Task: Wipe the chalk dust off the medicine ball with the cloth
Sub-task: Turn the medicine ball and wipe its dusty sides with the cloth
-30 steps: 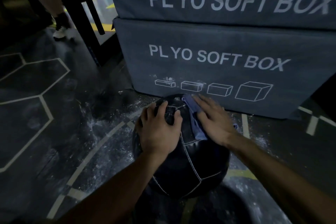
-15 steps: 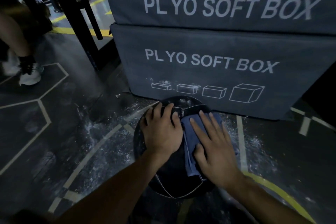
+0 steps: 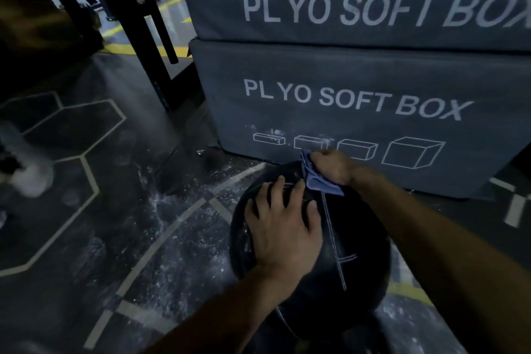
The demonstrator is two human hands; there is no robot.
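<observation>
Resting on the chalk-dusted floor (image 3: 161, 238) before two stacked boxes (image 3: 359, 112), the ball (image 3: 359, 253) is steadied by the spread left hand (image 3: 284, 227); the right hand (image 3: 333, 165) grips the cloth (image 3: 316, 181) against its far top.

Medicine ball (image 3: 353, 261) on floor (image 3: 115, 210) before stacked plyo boxes (image 3: 359, 112).

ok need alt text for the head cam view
A left hand steadies a black medicine ball on the gym floor while the right hand grips a blue cloth at the ball's far side. Two stacked plyo soft boxes stand behind; chalk dust speckles the floor.
</observation>
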